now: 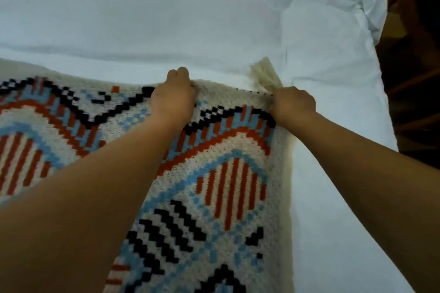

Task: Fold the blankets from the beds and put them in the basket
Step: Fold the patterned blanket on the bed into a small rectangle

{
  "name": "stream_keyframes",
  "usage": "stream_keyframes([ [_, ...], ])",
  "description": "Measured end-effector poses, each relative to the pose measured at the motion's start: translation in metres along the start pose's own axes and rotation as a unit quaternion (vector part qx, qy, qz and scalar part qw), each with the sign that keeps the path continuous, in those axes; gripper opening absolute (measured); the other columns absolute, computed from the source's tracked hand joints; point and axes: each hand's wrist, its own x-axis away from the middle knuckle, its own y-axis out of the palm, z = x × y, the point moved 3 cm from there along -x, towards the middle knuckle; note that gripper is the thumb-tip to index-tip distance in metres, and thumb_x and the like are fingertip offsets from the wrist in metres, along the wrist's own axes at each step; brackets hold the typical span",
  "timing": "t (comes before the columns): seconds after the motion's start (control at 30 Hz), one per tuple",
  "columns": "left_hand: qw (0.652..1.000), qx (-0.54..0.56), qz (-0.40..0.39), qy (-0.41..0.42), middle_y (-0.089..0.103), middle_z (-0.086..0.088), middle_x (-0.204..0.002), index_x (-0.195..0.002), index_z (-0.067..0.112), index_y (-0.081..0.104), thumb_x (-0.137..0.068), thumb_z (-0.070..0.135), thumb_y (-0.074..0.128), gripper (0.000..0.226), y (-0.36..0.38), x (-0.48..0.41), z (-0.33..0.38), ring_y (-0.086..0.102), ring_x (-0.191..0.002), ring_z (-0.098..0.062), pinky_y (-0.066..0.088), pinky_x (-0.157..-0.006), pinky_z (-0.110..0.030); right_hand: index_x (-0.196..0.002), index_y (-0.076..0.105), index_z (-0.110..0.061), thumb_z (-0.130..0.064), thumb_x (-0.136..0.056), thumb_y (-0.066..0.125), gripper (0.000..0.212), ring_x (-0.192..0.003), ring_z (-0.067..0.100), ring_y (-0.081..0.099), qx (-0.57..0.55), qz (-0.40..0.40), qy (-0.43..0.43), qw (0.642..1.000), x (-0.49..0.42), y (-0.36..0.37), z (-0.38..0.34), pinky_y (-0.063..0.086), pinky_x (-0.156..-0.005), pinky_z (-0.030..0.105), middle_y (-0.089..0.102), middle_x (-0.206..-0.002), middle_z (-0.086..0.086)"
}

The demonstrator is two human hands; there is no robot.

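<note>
A cream knitted blanket (pixel 228 181) with red, blue and black patterns lies spread on the white bed (pixel 166 26), its far edge across the middle of the view. The left hand (pixel 172 100) pinches that far edge, while the right hand (pixel 292 104) is closed around the far right corner, just beside a cream tassel (pixel 264 74)

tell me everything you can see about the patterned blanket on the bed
The blanket looks knitted, cream with red, light blue and black geometric bands and stripes. It lies mostly flat on the white bed sheet, running out of view at left and bottom. A cream tassel sticks out at its far right corner. The left hand grips the far edge; the right hand grips the corner by the tassel.
</note>
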Motion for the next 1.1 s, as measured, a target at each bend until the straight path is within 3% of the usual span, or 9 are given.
stream_keyframes([
  [0.1,0.994,0.107,0.033,-0.002,0.042,-0.018,-0.128,-0.12,0.005,0.042,-0.095,0.01,0.039,0.026,0.021,0.002,0.024,0.05,-0.088,-0.031,0.034,-0.063,-0.037,-0.1,0.055,-0.001,-0.008,-0.086,0.051,0.016,-0.096,0.041,0.058,-0.063,0.131,0.083,0.986,-0.017,-0.009,0.037,0.036,-0.066,0.035,0.059,-0.107,0.022],
  [0.17,0.996,0.06,-0.059,0.024,0.01,-0.012,-0.154,-0.145,0.018,0.016,-0.097,0.033,0.041,0.056,0.05,0.013,0.034,0.036,-0.128,-0.039,0.039,-0.098,-0.049,-0.112,0.05,0.0,-0.008,-0.089,0.044,0.025,-0.104,0.043,0.053,-0.085,0.141,0.086,0.983,-0.014,0.005,0.039,0.041,-0.073,0.041,0.052,-0.117,0.024],
  [0.23,0.989,-0.029,-0.124,0.069,-0.025,-0.004,-0.155,-0.145,0.035,-0.016,-0.091,0.061,0.027,0.074,0.079,0.024,0.038,-0.001,-0.141,-0.043,0.007,-0.111,-0.06,-0.133,0.035,-0.005,-0.015,-0.093,0.041,0.042,-0.118,0.042,0.042,-0.103,0.11,0.051,0.987,-0.002,0.032,0.029,0.041,-0.085,0.047,0.036,-0.136,0.025],
  [0.3,0.985,-0.065,-0.123,0.101,-0.034,-0.001,-0.151,-0.14,0.04,-0.025,-0.084,0.073,0.016,0.077,0.092,0.03,0.039,-0.014,-0.14,-0.044,-0.004,-0.109,-0.063,-0.147,0.006,-0.013,-0.029,-0.094,0.04,0.065,-0.133,0.039,0.026,-0.14,0.085,0.046,0.985,0.01,0.055,0.022,0.034,-0.101,0.048,0.008,-0.154,0.021],
  [0.37,0.981,-0.083,-0.124,0.123,-0.032,0.0,-0.152,-0.141,0.041,-0.022,-0.08,0.077,0.01,0.078,0.097,0.036,0.04,-0.017,-0.139,-0.044,-0.006,-0.108,-0.064,-0.147,-0.012,-0.014,-0.037,-0.095,0.036,0.075,-0.142,0.035,0.009,-0.194,0.104,0.071,0.973,0.018,0.067,0.02,0.019,-0.113,0.044,-0.01,-0.157,0.016],
  [0.47,0.975,-0.106,-0.14,0.139,-0.024,-0.001,-0.155,-0.143,0.036,-0.018,-0.077,0.077,0.002,0.081,0.101,0.052,0.045,-0.019,-0.14,-0.04,-0.007,-0.108,-0.063,-0.147,-0.013,-0.014,-0.038,-0.096,0.034,0.073,-0.145,0.032,-0.002,-0.232,0.115,0.105,0.96,0.035,0.074,0.016,0.006,-0.117,0.04,-0.012,-0.157,0.014],
  [0.77,0.973,-0.089,-0.126,0.17,-0.022,-0.003,-0.155,-0.145,0.024,-0.016,-0.095,0.049,0.019,0.066,0.11,0.166,0.062,-0.02,-0.142,-0.027,-0.019,-0.109,-0.046,-0.149,-0.004,-0.017,-0.045,-0.097,0.025,0.065,-0.145,0.027,-0.001,-0.234,0.038,0.101,0.966,0.132,0.108,-0.001,0.002,-0.117,0.037,-0.003,-0.158,0.015],
  [0.9,0.968,-0.103,-0.151,0.174,-0.02,-0.003,-0.155,-0.145,0.024,-0.017,-0.095,0.047,0.018,0.065,0.114,0.236,0.053,-0.021,-0.142,-0.026,-0.027,-0.104,-0.045,-0.149,0.002,-0.016,-0.044,-0.097,0.028,0.065,-0.145,0.026,0.006,-0.234,0.015,0.1,0.967,0.203,0.124,0.0,0.007,-0.117,0.037,0.005,-0.158,0.014],
  [1.1,0.957,-0.097,-0.214,0.171,-0.017,-0.003,-0.157,-0.148,0.023,-0.008,-0.096,0.045,0.017,0.062,0.107,0.349,0.04,-0.018,-0.143,-0.025,-0.015,-0.112,-0.048,-0.149,0.004,-0.01,-0.04,-0.097,0.032,0.066,-0.144,0.026,0.01,-0.238,-0.044,0.105,0.965,0.329,0.15,0.005,0.012,-0.117,0.037,0.01,-0.157,0.013],
])
